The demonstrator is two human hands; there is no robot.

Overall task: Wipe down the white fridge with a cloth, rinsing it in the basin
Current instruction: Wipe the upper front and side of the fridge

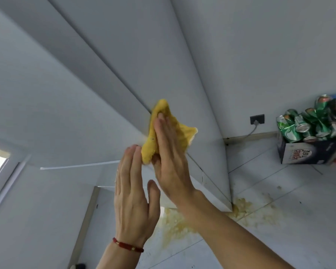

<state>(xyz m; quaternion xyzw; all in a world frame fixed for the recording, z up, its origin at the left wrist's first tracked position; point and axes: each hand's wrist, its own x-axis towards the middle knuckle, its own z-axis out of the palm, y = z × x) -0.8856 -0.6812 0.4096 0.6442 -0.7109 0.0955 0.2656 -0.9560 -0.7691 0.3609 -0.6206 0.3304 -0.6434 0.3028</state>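
The white fridge (124,61) fills the upper and left part of the head view, with its front seam running down to the middle. A yellow cloth (182,133) is pressed flat against the fridge beside that seam. My right hand (169,160) lies on the cloth with straight fingers, its thumb tucked under the cloth's lower edge. My left hand (132,197) is held flat with straight fingers just left of the cloth, the fingertips near its lower corner; it wears a red bead bracelet at the wrist. No basin is in view.
A cardboard box (308,152) full of crushed green cans stands on the floor at the right. A wall socket (257,119) with a cable sits behind the fridge. Yellowish stains (242,208) spread over the white floor tiles at the fridge's lower corner.
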